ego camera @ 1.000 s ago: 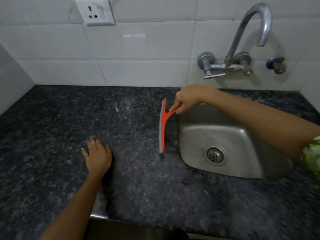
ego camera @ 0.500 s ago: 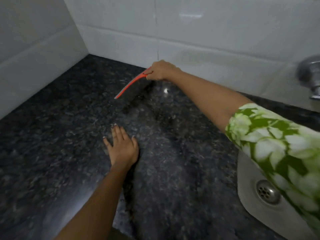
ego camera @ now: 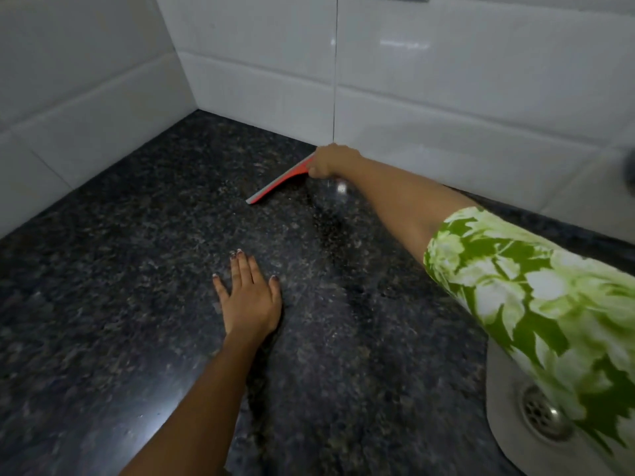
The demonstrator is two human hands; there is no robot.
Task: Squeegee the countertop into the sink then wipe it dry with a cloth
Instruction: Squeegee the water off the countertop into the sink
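Observation:
My right hand (ego camera: 329, 162) is shut on the handle of a red squeegee (ego camera: 279, 183), far back by the tiled wall. The squeegee's grey blade edge rests on the dark speckled granite countertop (ego camera: 120, 304), slanting from the hand toward the near left. My left hand (ego camera: 248, 297) lies flat, palm down, on the counter, nearer to me, holding nothing. The steel sink (ego camera: 505, 420) with its drain (ego camera: 541, 412) shows at the lower right, partly hidden by my green flowered sleeve. No cloth is in view.
White tiled walls (ego camera: 446, 97) meet in a corner at the back left of the counter. A blurred bit of tap fitting (ego camera: 630, 166) shows at the right edge.
The squeegee left the sink's edge and went far left to the back wall. Since half a second ago its blade has come down onto the counter. My left hand stays flat.

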